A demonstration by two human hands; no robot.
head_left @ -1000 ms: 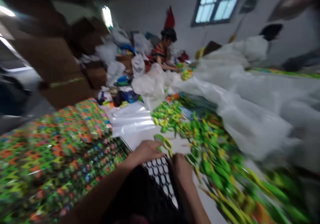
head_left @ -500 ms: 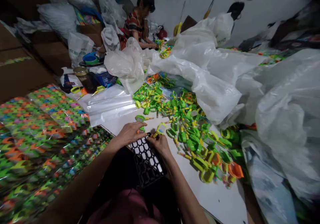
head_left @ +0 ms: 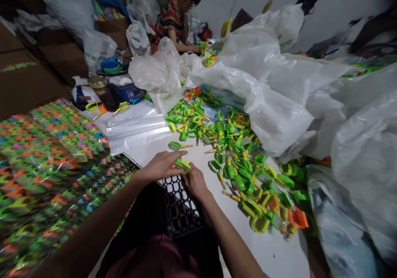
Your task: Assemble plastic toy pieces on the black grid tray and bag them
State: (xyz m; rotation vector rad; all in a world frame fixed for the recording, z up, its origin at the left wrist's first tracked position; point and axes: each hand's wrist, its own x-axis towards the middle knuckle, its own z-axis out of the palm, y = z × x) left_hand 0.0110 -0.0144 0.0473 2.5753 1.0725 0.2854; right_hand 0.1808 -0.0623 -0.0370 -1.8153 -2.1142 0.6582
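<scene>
A black grid tray [head_left: 182,212] with rows of openings lies over my lap, its far end on the white tabletop. My left hand [head_left: 159,166] is at that end, forefinger and thumb on either side of a small green plastic piece [head_left: 178,162]. Close beside it, my right hand [head_left: 196,182] has its fingers closed at a yellow plastic piece [head_left: 185,165], partly hidden by the fingers. Both pieces meet above the tray's far edge. One loose green ring-shaped piece with a thin tube [head_left: 174,145] lies just beyond my left hand.
A heap of green, yellow and orange plastic pieces [head_left: 238,170] spreads across the white table [head_left: 263,253]. Clear plastic sheets [head_left: 136,125] lie left of it, large plastic bags [head_left: 263,92] behind. Packed trays [head_left: 62,166] fill the left. A co-worker [head_left: 173,21] sits at the back.
My right hand has brought the yellow piece left and down, against the green piece by my left hand. The camera view has shifted slightly.
</scene>
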